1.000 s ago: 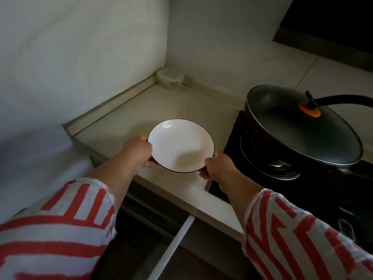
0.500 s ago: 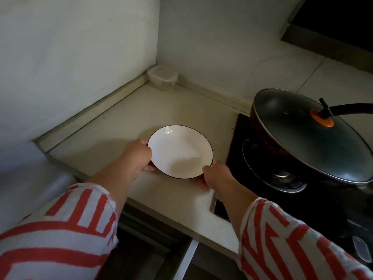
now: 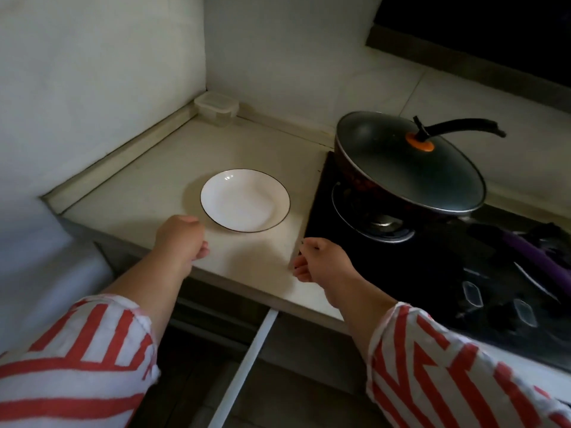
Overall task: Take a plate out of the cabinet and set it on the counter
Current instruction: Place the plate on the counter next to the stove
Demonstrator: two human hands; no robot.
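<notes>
A white plate [image 3: 245, 200] with a thin dark rim lies flat on the pale counter [image 3: 160, 180], just left of the hob. My left hand [image 3: 180, 239] hovers near the counter's front edge, a little below and left of the plate, fingers loosely curled and holding nothing. My right hand [image 3: 321, 259] is over the counter's front right corner, below and right of the plate, fingers loosely bent and empty. Neither hand touches the plate. The edge of an open cabinet door [image 3: 244, 369] shows below the counter.
A dark wok with a lid and long black handle [image 3: 408, 163] sits on the black gas hob [image 3: 386, 242] to the right. A small clear lidded box [image 3: 217, 108] stands in the back corner. Walls close the left and back sides. Purple utensils [image 3: 537, 257] lie at far right.
Both hands have let go of the plate and drawn back toward me. The plate now rests on the counter by itself.
</notes>
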